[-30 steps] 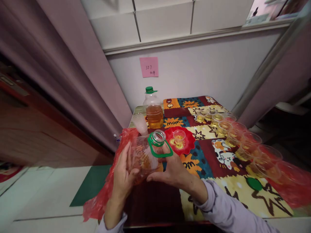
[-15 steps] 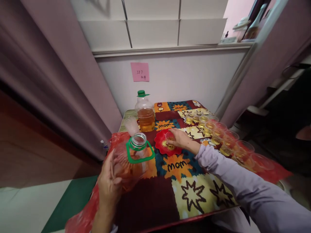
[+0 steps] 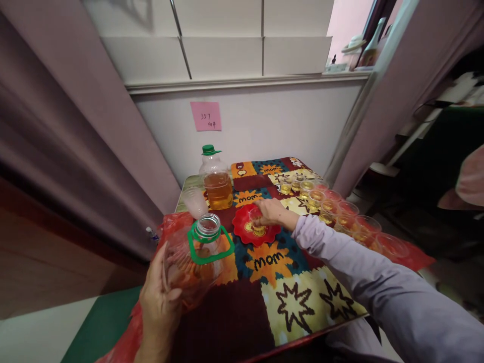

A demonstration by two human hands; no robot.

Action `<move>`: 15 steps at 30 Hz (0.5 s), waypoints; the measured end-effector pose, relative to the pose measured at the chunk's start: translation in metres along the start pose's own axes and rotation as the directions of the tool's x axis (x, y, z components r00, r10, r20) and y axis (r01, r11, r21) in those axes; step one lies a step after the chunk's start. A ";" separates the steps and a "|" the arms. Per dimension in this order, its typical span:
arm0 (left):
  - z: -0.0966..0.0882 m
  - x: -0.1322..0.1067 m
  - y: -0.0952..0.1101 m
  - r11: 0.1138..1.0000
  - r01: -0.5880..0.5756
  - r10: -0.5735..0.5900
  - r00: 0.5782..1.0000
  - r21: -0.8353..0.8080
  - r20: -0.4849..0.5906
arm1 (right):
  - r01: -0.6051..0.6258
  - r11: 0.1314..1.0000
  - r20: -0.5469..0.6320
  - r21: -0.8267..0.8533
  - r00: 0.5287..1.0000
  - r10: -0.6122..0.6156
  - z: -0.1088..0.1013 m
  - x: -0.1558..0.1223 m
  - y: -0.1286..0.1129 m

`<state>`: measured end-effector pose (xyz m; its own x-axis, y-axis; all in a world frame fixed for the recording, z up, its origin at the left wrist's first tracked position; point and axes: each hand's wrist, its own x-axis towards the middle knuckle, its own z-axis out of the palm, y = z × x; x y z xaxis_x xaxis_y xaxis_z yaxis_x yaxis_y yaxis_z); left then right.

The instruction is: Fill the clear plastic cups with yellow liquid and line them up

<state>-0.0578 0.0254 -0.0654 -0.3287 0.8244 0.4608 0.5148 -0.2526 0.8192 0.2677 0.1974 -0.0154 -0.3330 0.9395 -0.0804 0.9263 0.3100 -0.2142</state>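
Note:
My left hand [image 3: 161, 300] grips the side of a large clear plastic bottle [image 3: 191, 264] that has an open neck and a green carrying handle. It stands at the near left of the table with a little amber liquid in it. My right hand [image 3: 269, 210] reaches forward, its fingers closed round a small clear cup [image 3: 256, 218] on a red flower-shaped plate [image 3: 245, 233]. The cup holds amber liquid.
A second bottle [image 3: 216, 182] with a green cap and amber liquid stands at the back. Beside it are stacked clear cups [image 3: 195, 201]. Several filled cups [image 3: 333, 207] line the table's right side. A red plastic bag [image 3: 172, 224] lies at the left edge. A patterned cloth [image 3: 298, 297] covers the table.
My right hand left the open bottle and reached forward to the cup on the red plate. The left hand kept hold of the bottle. The view shifted a little to the right.

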 end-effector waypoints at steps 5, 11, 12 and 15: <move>0.004 0.000 0.008 1.000 -0.021 0.022 0.999 0.019 -0.043 | -0.007 0.997 -0.087 0.083 0.996 0.014 -0.032 0.002 0.028; 0.006 0.000 0.011 1.000 0.025 -0.024 0.998 0.006 -0.050 | -0.110 0.993 -0.150 0.038 0.982 0.115 -0.070 0.009 0.104; 0.005 0.000 0.010 1.000 0.025 -0.024 0.998 0.016 -0.051 | -0.142 0.990 -0.160 0.013 0.977 0.143 -0.071 0.011 0.117; 0.003 0.000 0.004 1.000 0.025 -0.024 0.998 0.019 -0.056 | -0.215 0.974 -0.190 -0.064 0.961 0.200 -0.062 0.017 0.148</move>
<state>-0.0533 0.0264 -0.0634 -0.3845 0.8006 0.4596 0.5215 -0.2224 0.8238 0.4099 0.2682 0.0120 -0.1015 0.9927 0.0652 0.9856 0.1093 -0.1292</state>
